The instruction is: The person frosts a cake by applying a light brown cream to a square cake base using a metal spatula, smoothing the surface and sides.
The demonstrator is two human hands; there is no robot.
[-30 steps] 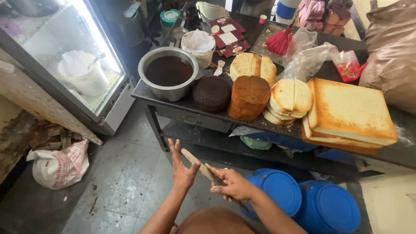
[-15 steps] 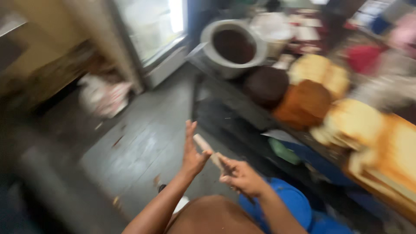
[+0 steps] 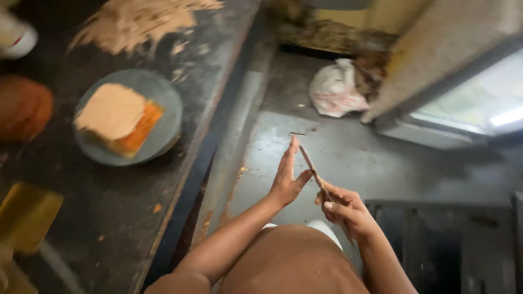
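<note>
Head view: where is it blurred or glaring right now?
Head view: glare blows out the lit glass panel at upper right; the plate with cake and dark counter look soft; the left hand, right hand and knife read fairly sharp.

Knife point(image 3: 313, 173): thin blade, smeared pale, tilted up-left over grey floor, seemingly touching open left palm.
</note>
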